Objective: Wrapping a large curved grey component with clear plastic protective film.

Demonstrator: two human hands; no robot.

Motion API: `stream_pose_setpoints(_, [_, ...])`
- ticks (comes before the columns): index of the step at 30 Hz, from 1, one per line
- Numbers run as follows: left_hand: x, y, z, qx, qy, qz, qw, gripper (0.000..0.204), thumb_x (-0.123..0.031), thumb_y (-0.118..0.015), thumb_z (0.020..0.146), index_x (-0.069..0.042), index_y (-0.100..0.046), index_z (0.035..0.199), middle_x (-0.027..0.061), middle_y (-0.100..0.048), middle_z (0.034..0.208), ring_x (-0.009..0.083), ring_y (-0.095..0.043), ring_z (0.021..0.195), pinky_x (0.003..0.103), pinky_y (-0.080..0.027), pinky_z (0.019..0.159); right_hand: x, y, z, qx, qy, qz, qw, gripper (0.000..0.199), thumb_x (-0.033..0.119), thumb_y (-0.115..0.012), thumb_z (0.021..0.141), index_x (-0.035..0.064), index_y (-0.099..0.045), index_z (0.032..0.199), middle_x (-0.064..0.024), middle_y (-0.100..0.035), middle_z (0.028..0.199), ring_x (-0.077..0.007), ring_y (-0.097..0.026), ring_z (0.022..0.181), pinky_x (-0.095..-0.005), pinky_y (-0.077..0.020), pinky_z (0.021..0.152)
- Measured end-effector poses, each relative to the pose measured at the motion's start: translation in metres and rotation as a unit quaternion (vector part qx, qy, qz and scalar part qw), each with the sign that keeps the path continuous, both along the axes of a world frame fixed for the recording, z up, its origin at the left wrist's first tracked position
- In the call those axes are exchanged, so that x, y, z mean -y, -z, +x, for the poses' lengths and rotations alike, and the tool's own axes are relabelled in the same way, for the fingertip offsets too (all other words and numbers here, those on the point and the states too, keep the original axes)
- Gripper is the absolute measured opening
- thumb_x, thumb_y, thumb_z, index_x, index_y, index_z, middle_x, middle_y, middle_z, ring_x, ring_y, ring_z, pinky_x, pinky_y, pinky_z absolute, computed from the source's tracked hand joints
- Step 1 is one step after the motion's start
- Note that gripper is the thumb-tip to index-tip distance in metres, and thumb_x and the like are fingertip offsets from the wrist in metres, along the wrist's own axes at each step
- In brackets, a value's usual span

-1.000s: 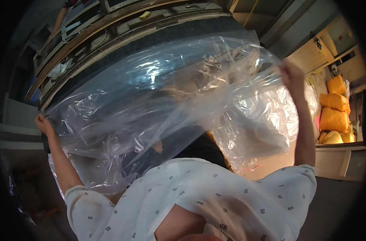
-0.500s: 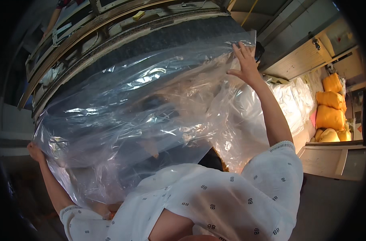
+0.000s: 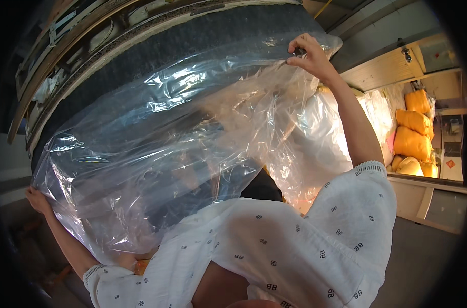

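A large clear plastic sheet (image 3: 177, 149) is stretched in front of me, crinkled and shiny. My left hand (image 3: 37, 199) grips its lower left edge, arm out to the side. My right hand (image 3: 309, 55) is raised and pinches the sheet's upper right corner. The sheet lies over a big dark grey padded slab (image 3: 192, 56), like a mattress standing on edge. My white patterned sleeves fill the lower part of the view.
Wooden frames and slats (image 3: 74, 56) stack behind the slab at upper left. At right, a pale wooden shelf unit (image 3: 428, 190) holds several stuffed orange-yellow bags (image 3: 413, 138). More clear plastic (image 3: 320, 138) is bunched near them.
My right hand has swung left and up with the sheet's corner toward the slab's top. My left hand dropped lower at the left. The sheet now spreads wider over the dark slab.
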State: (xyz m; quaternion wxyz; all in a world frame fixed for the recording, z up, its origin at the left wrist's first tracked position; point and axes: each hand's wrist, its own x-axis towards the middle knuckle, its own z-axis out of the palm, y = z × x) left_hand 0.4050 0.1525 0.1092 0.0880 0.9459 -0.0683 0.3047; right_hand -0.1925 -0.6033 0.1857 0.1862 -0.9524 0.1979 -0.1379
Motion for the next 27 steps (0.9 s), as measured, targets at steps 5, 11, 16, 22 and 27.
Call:
stream_pose_setpoints(5, [0.006, -0.003, -0.002, 0.002, -0.007, -0.006, 1.0, 0.036, -0.031, -0.043, 0.089, -0.001, -0.053, 0.106, 0.0201, -0.057, 0.104, 0.0364, -0.054, 0.096, 0.041, -0.041, 0.081, -0.012, -0.008, -0.006, 0.092, -0.011, 0.165, 0.982, 0.017, 0.014, -0.066, 0.074, 0.0075, -0.057, 0.085, -0.0005, -0.052, 0.083, -0.0156, -0.049, 0.079, -0.0271, -0.0403, 0.071])
stream_pose_setpoints(11, [0.005, -0.005, 0.0, 0.011, -0.021, -0.015, 1.0, 0.035, -0.032, -0.043, 0.087, -0.003, -0.054, 0.104, 0.0185, -0.058, 0.103, 0.0362, -0.055, 0.095, 0.042, -0.041, 0.079, -0.025, 0.009, -0.025, 0.068, 0.009, 0.0, 0.998, 0.021, 0.024, -0.065, 0.077, 0.0064, -0.059, 0.086, -0.0034, -0.056, 0.081, -0.0181, -0.053, 0.078, -0.0295, -0.042, 0.071])
stream_pose_setpoints(16, [0.012, -0.004, 0.002, -0.009, -0.039, -0.018, 0.999, 0.034, -0.032, -0.043, 0.087, -0.004, -0.054, 0.103, 0.0182, -0.058, 0.102, 0.0356, -0.055, 0.094, 0.042, -0.041, 0.079, -0.035, 0.042, -0.028, 0.053, 0.066, -0.146, 0.986, 0.023, 0.025, -0.07, 0.068, 0.0078, -0.062, 0.081, -0.0072, -0.055, 0.08, -0.0248, -0.051, 0.081, -0.0341, -0.0414, 0.07])
stream_pose_setpoints(22, [-0.011, -0.002, 0.008, -0.009, -0.017, -0.007, 1.0, 0.034, -0.032, -0.042, 0.088, -0.005, -0.054, 0.103, 0.0185, -0.058, 0.102, 0.0359, -0.055, 0.093, 0.042, -0.041, 0.078, -0.035, 0.012, -0.024, 0.034, 0.02, 0.349, 0.936, 0.018, 0.02, -0.066, 0.075, 0.0066, -0.054, 0.077, 0.0023, -0.048, 0.071, -0.0104, -0.047, 0.067, -0.0233, -0.0385, 0.062])
stream_pose_setpoints(27, [0.007, -0.001, 0.002, -0.028, -0.023, -0.005, 0.999, 0.034, -0.032, -0.042, 0.088, -0.004, -0.054, 0.104, 0.0185, -0.057, 0.104, 0.036, -0.054, 0.095, 0.041, -0.041, 0.079, -0.016, -0.019, -0.034, 0.086, -0.016, 0.617, 0.782, 0.021, 0.025, -0.065, 0.076, 0.0087, -0.053, 0.081, 0.0059, -0.043, 0.064, -0.0035, -0.037, 0.054, -0.0194, -0.0293, 0.05])
